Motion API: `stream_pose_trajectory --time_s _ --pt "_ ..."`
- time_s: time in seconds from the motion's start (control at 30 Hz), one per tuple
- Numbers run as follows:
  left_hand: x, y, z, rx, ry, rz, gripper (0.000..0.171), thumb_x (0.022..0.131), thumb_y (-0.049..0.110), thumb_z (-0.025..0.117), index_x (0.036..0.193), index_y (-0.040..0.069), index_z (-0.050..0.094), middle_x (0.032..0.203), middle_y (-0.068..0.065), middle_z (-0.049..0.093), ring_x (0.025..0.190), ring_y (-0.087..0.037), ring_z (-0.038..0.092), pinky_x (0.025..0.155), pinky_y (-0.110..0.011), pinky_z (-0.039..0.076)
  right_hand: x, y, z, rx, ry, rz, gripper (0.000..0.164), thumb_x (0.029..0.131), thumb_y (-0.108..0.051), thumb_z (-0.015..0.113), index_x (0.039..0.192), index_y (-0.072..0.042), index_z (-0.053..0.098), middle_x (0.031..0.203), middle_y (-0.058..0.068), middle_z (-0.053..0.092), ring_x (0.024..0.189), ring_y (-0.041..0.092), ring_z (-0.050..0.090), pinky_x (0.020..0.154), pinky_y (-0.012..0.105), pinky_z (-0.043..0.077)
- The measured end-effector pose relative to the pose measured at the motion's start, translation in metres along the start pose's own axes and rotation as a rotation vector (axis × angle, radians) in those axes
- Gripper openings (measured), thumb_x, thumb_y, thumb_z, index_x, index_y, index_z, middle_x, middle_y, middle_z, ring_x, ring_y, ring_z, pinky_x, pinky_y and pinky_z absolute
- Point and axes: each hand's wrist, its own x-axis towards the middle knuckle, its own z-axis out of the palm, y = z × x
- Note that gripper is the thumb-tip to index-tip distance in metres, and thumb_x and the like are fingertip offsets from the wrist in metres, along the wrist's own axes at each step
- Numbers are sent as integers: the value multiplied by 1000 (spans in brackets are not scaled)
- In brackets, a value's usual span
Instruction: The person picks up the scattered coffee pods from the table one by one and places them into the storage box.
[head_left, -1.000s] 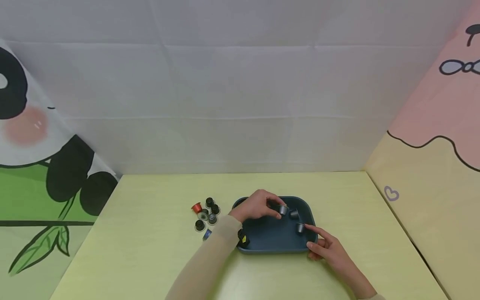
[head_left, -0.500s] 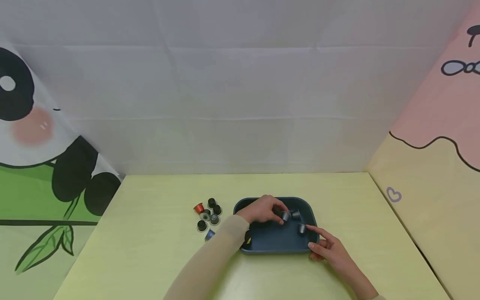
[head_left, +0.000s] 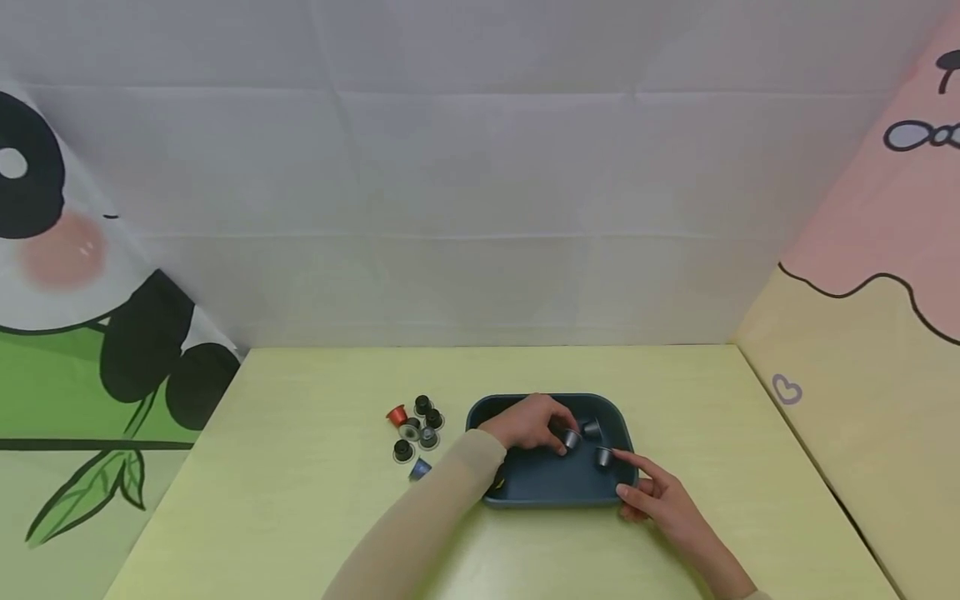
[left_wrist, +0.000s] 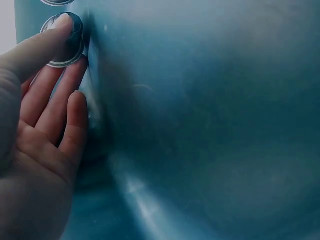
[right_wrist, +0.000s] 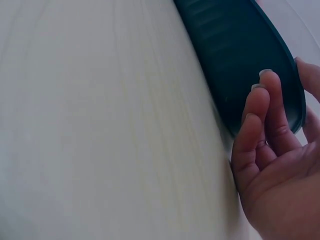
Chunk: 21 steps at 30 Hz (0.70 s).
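My left hand (head_left: pixel 531 423) reaches into the dark blue tray (head_left: pixel 555 492) and pinches a silver-grey coffee capsule (head_left: pixel 572 439) low over the tray floor. In the left wrist view, the thumb lies on the dark body of that capsule (left_wrist: pixel 75 45), with fingers under its rim. Close by on the right are two more grey capsules, one farther back (head_left: pixel 592 428) and one nearer the right wall (head_left: pixel 603 457). My right hand (head_left: pixel 656 492) grips the tray's front right corner, its index finger reaching over the rim beside the nearer capsule.
Left of the tray, several loose capsules lie on the pale yellow table (head_left: pixel 300 467): a red one (head_left: pixel 397 416), a blue one (head_left: pixel 420 470), and black and grey ones (head_left: pixel 403 452). A black and yellow piece (head_left: pixel 498 480) in the tray's left end is mostly behind the sleeve.
My left hand has come down and slightly toward me with the capsule, setting it lower in the tray. The right hand keeps its place at the corner.
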Motion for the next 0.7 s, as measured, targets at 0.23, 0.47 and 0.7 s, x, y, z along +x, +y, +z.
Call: stream_pose_trajectory --time_s 0.23,0.47,0.7 --pt "-3 0 -2 -101 3 -3 36 80 11 85 113 21 74 108 14 69 102 1 62 86 -19 49 1 -1 0 -7 7 37 53 98 -11 65 145 -1 44 72 4 64 66 15 66 68 30 57" --pt "-5 3 -10 -241 15 -15 35 82 11 83 115 18 73 106 13 70 100 -1 64 83 -20 51 1 0 0 -15 8 49 56 98 -12 65 146 4 40 71 4 63 66 15 66 68 30 57" --pt "-4 10 -20 -288 51 39 34 84 10 81 117 14 73 111 7 71 101 -2 65 86 -20 50 1 1 -1 -15 6 38 56 98 -11 65 145 4 40 70 2 62 64 13 62 66 29 56"
